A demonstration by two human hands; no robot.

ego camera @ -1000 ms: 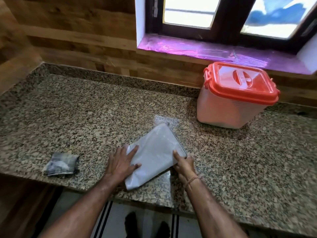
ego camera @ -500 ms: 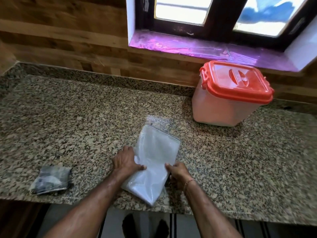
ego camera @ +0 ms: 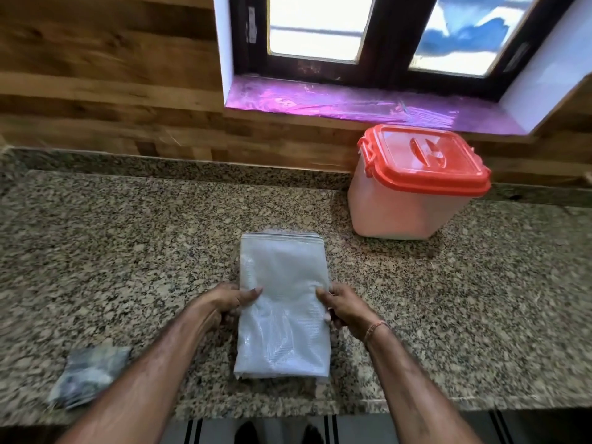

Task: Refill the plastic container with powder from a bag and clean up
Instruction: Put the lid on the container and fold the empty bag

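Bag lying flat on the table, pinched at both long sides.
Left hand and right hand clamp its middle, thumbs on top and fingers curled round the side edges. Its near end lies close to the table's front edge. The plastic container, red lid on, stands well apart at the back right; a crumpled packet lies front left.

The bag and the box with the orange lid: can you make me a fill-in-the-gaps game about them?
Counting the left hand and the right hand, the folded bag is gripped by ____ hands.
The container has its lid ____ (on or off).
The container stands to the bag's ____ (left or right).
The small dark packet lies to the bag's ____.
Missing words: two, on, right, left.
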